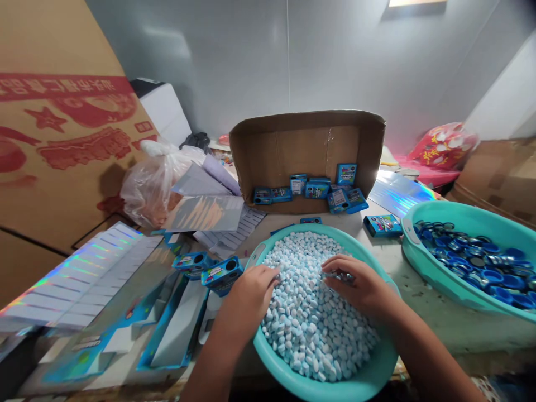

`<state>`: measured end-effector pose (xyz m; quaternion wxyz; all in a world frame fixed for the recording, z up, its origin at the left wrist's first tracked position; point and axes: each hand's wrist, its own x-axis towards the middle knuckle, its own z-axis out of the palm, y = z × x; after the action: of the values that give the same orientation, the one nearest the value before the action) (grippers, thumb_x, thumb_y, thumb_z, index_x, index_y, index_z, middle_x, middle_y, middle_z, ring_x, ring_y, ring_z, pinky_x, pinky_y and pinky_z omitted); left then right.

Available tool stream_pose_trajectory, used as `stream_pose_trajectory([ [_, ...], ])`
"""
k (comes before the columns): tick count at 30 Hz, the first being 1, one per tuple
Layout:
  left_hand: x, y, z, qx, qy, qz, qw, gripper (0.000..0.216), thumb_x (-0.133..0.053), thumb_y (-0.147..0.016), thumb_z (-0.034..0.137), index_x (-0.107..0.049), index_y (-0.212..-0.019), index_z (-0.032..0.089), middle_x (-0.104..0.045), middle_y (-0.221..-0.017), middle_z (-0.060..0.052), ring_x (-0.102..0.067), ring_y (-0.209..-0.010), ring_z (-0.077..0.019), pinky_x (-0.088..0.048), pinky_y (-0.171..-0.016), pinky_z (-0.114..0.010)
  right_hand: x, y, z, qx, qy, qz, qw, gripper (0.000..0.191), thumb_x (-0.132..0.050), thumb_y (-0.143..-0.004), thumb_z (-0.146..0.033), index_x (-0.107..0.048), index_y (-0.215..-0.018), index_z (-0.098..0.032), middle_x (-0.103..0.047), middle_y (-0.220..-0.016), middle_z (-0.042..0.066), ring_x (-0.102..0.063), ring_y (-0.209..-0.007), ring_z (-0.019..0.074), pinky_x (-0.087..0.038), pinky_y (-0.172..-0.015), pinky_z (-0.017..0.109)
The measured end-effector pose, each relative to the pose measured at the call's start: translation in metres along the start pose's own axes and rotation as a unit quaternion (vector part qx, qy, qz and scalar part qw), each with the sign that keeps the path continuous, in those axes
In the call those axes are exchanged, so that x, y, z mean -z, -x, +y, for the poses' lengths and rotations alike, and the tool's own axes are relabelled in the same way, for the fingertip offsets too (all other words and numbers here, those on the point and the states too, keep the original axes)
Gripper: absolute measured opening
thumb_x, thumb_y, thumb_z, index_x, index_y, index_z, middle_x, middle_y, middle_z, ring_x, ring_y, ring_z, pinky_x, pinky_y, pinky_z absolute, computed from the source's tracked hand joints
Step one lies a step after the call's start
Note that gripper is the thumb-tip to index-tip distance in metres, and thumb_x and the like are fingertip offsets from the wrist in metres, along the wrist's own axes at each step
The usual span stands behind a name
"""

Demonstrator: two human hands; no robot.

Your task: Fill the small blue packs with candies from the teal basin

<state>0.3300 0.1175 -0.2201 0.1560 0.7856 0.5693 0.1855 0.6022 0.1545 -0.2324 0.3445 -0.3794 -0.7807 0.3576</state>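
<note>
A turquoise basin (268, 363) full of small pale blue and white tablets (310, 312) stands in front of me. At its left side my left hand (253, 287) reaches over the rim. Its fingers are bent together with their tips at the tablets; what they hold, if anything, is hidden. My right hand (360, 282) is over the right part of the tablets, palm inward. Its thumb and fingers curve around something small, dark and shiny that I cannot make out. Close to my left hand lie blue printed boxes (221, 275).
Behind the basin, an open cardboard box (307, 125) holds several blue packets (317, 188). A second turquoise basin (460, 212) at right contains blue-and-silver lids (477, 262). Flattened blue cartons (121, 318), shiny sheets (92, 273) and a large carton (62, 128) are at left.
</note>
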Motion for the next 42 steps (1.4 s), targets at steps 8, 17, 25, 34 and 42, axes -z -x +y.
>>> stream_pose_trajectory([
  [8, -0.002, -0.002, -0.009, -0.009, 0.033, 0.038, 0.999, 0.017, -0.06, -0.093, 0.016, -0.072, -0.104, 0.018, -0.074, -0.105, -0.006, -0.069, -0.101, -0.0233, -0.056, -0.095, -0.042, 0.0, 0.001, -0.001, 0.005, 0.002, 0.004, 1.0, 0.008, -0.063, -0.094, -0.021, -0.067, -0.099, -0.025, -0.07, -0.103, 0.005, -0.066, -0.099, 0.0221, -0.054, -0.089, 0.039],
  [17, -0.001, 0.014, -0.024, -0.039, 0.087, 0.191, 0.977, 0.011, -0.063, -0.093, 0.023, -0.071, -0.101, 0.023, -0.075, -0.102, -0.001, -0.071, -0.097, -0.0151, -0.056, -0.09, -0.027, 0.002, 0.001, -0.001, -0.002, 0.011, -0.002, 1.0, 0.008, -0.064, -0.093, -0.022, -0.068, -0.1, -0.025, -0.071, -0.103, 0.006, -0.067, -0.099, 0.0243, -0.056, -0.09, 0.041],
  [25, 0.036, 0.018, -0.067, -0.044, -0.062, 0.319, 0.945, 0.013, -0.066, -0.093, 0.026, -0.074, -0.099, 0.017, -0.077, -0.1, -0.005, -0.072, -0.094, -0.017, -0.054, -0.094, -0.028, 0.002, 0.001, -0.001, 0.002, 0.014, -0.005, 1.0, 0.009, -0.063, -0.093, -0.021, -0.067, -0.1, -0.026, -0.071, -0.104, 0.007, -0.066, -0.1, 0.0264, -0.055, -0.09, 0.043],
  [34, 0.032, 0.02, -0.054, -0.02, -0.097, 0.296, 0.95, 0.02, -0.061, -0.094, 0.029, -0.073, -0.105, 0.017, -0.073, -0.115, -0.012, -0.067, -0.109, -0.0283, -0.047, -0.107, -0.052, 0.002, 0.0, -0.006, -0.01, 0.018, -0.005, 1.0, 0.009, -0.058, -0.096, -0.025, -0.067, -0.098, -0.026, -0.071, -0.103, 0.009, -0.066, -0.1, 0.0274, -0.056, -0.091, 0.045],
  [42, 0.01, 0.028, 0.009, -0.035, 0.059, 0.048, 0.996, 0.047, -0.067, -0.086, 0.024, -0.063, -0.133, 0.029, -0.069, -0.125, -0.002, -0.064, -0.114, -0.0203, -0.051, -0.102, -0.035, 0.001, 0.005, 0.019, 0.026, 0.071, 0.028, 0.997, 0.019, -0.063, -0.092, -0.04, -0.076, -0.097, -0.027, -0.076, -0.106, 0.01, -0.073, -0.096, 0.0277, -0.065, -0.081, 0.036],
])
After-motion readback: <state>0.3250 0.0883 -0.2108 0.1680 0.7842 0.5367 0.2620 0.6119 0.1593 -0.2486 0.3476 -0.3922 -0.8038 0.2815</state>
